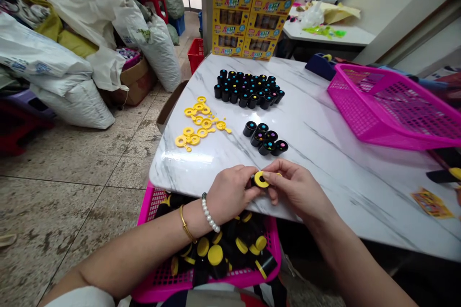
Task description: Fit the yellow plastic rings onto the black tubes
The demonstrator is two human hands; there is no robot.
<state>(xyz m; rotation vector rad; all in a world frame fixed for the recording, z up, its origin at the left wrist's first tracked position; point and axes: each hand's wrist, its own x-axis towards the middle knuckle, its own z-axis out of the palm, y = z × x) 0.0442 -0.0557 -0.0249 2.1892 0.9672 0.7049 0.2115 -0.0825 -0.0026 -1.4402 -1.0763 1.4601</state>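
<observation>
My left hand [234, 187], with a pearl bracelet and a gold bangle at the wrist, is closed on a small black cup, mostly hidden by the fingers. At the cup's end, my right hand [291, 184] pinches a yellow ring [261, 179] with a dark hole in its middle. Both hands meet over the table's front edge. Just beyond them stands a small group of black cups [267, 147] with coloured dots inside. Several loose yellow rings with tabs [202, 123] lie to the left. Below my left arm, a pink basket [275, 244] holds many black cups with yellow lids [215, 254].
Farther back on the marble-patterned table [324, 172] is a larger cluster of black cups [245, 88]. Stacked yellow boxes [234, 9] rise at the far edge. A pink basket [382, 124] sits at right, near a small orange packet [431, 203]. White sacks [72, 96] crowd the left floor.
</observation>
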